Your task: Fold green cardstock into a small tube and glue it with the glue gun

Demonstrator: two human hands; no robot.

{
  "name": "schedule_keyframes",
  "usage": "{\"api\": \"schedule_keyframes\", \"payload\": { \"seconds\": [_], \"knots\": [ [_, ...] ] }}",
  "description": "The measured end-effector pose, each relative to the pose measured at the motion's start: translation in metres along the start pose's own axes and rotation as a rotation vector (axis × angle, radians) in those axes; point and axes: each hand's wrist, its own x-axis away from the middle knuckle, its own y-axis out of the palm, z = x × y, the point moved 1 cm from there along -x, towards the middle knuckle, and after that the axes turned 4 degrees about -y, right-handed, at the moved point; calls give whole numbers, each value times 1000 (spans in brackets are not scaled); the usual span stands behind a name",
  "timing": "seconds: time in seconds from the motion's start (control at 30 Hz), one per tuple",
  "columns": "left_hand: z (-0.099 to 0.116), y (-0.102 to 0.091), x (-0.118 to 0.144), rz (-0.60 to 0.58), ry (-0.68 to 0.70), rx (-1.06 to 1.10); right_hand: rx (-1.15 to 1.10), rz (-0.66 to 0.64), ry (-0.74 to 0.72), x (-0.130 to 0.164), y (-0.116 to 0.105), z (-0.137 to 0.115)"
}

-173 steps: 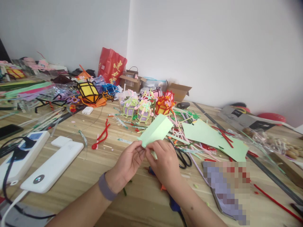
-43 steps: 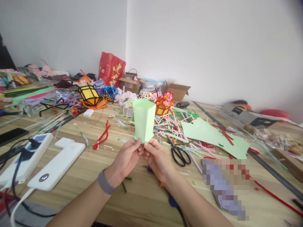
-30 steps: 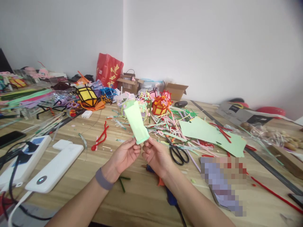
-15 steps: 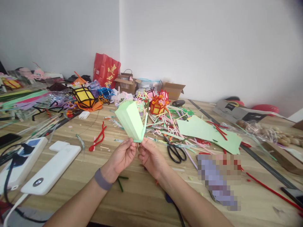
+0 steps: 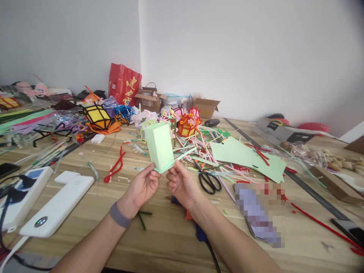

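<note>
A folded pale green paper box point(image 5: 159, 146) stands upright between my hands, held just above the table. A light green pipe cleaner point(image 5: 186, 152) runs along its lower edge, and its loose end sticks out to the right. My left hand point(image 5: 145, 185) pinches the box's lower left corner with thumb and fingers. At the lower right corner, my right hand point(image 5: 183, 184) has its fingers closed on the pipe cleaner against the paper. The underside of the box is out of sight.
Black scissors point(image 5: 209, 181) lie right of my hands, near cut green paper point(image 5: 247, 157) and scattered pipe cleaners. Behind are small lanterns point(image 5: 187, 127) and a red bag point(image 5: 124, 84). A white power bank point(image 5: 58, 206) and power strip point(image 5: 27, 197) lie left; a phone point(image 5: 257, 216) lies right.
The paper box has turned and become more upright. The pipe cleaner's loose end, which pointed up beside the box, now slants out to the right. My right hand has shifted slightly right.
</note>
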Motion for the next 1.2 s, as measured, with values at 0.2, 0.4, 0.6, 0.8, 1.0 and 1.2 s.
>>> {"api": "schedule_keyframes", "payload": {
  "seconds": [0.2,0.4,0.6,0.8,1.0,1.2],
  "knots": [
    [1,-2,-2,-18,34,-19,10,35,-13,1,1,2],
    [3,-5,-6,-42,84,-75,45,88,11,1,2,4],
    [-9,-5,-6,-297,138,-365,47,8,-122,5,4,10],
    [-24,-11,-5,-271,189,-441,126,-10,-235,12,6,25],
    [-23,-8,-1,-245,120,-410,273,-53,-327,16,8,27],
    [-11,-3,-4,-244,160,-405,328,-28,-378,10,3,18]
  ]
}}
